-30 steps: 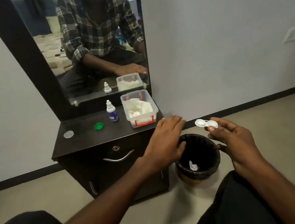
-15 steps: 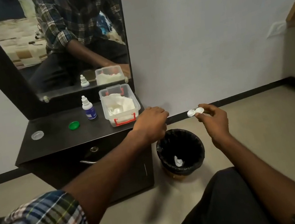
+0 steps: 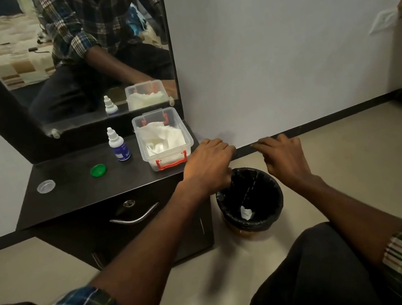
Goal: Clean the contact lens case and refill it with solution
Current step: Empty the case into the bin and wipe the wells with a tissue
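Flanking a round black-lined bin (image 3: 250, 197), both hands (image 3: 207, 167) (image 3: 284, 157), fingers curled.

This is a bedroom in a home. A dark dressing table (image 3: 89, 189) stands against a plain white wall, and the mirror (image 3: 66, 55) rising from its back edge reflects a bed with a patchwork-patterned cover. On the table top, below the mirror, stand a small dropper bottle (image 3: 118, 145) and a clear plastic box of tissues (image 3: 163, 140). Right of the table, a small bin with a black liner (image 3: 250, 197) sits on the tiled floor.
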